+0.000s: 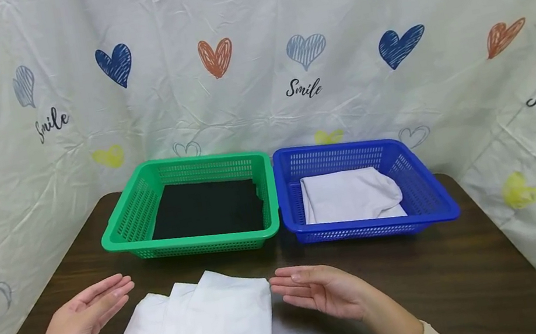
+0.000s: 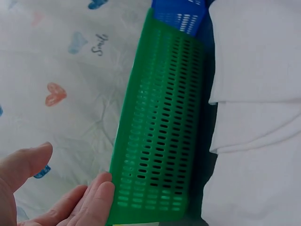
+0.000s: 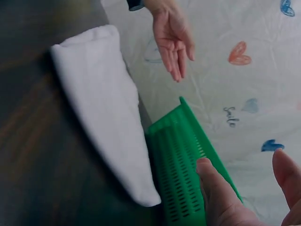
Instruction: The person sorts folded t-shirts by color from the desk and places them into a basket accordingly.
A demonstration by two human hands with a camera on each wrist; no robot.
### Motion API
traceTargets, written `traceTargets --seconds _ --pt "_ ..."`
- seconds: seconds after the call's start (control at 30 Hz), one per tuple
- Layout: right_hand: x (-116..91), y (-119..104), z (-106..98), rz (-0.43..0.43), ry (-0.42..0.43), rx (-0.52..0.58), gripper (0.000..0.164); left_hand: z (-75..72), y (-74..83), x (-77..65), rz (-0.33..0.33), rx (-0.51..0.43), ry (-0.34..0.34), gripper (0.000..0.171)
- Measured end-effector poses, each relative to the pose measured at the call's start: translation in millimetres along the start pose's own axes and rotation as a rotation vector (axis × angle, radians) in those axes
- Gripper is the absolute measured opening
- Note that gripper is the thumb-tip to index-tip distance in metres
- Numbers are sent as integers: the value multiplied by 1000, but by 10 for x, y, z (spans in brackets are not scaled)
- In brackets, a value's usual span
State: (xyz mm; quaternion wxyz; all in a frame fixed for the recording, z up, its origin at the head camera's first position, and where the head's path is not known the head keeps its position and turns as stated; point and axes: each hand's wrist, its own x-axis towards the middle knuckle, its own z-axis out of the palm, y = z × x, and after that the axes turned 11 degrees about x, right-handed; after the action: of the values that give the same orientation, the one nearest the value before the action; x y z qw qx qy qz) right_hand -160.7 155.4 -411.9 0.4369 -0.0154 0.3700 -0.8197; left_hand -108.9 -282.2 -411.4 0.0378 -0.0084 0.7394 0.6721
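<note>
A folded white cloth (image 1: 211,333) lies in uneven layers near the table's front edge. To its left my left hand (image 1: 88,318) is held above the table with straight fingers, touching nothing. My right hand (image 1: 321,291) hovers beside the cloth's right edge, palm facing inward and fingers extended, holding nothing. In the left wrist view the cloth (image 2: 258,122) shows its stepped folds. The right wrist view shows the cloth (image 3: 103,113) as a thick folded stack, with my left hand (image 3: 174,44) beyond it.
Behind the cloth stands a green basket (image 1: 196,245) with a folded black cloth (image 1: 208,208) inside. Touching or nearly touching it on the right is a blue basket (image 1: 368,225) holding a folded white cloth (image 1: 344,195). A heart-printed sheet (image 1: 241,6) hangs behind the dark table (image 1: 451,278).
</note>
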Motion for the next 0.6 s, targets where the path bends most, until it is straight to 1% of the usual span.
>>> traceTargets --seconds 0.07,0.23,0.3,0.37,0.4,0.53,0.6 --pt "-15 53 -28 20 -1 12 61 2 -50 -27 -12 3 3 31" --pt "-77 198 -83 100 -22 40 64 -5 -150 -86 -60 36 23 30" --pt "-90 260 -102 113 -7 42 63 -31 -188 -117 -84 59 31 29" --pt "-85 324 -119 110 31 38 62 -65 -227 -153 -119 90 34 29" --pt "-80 355 -128 107 49 32 61 -85 -246 -168 -140 108 31 33" --pt "-56 458 -154 105 109 2 60 -158 -329 -226 -228 204 -2 62" --pt "-48 489 -158 106 123 -8 60 -188 -376 -251 -253 250 -28 67"
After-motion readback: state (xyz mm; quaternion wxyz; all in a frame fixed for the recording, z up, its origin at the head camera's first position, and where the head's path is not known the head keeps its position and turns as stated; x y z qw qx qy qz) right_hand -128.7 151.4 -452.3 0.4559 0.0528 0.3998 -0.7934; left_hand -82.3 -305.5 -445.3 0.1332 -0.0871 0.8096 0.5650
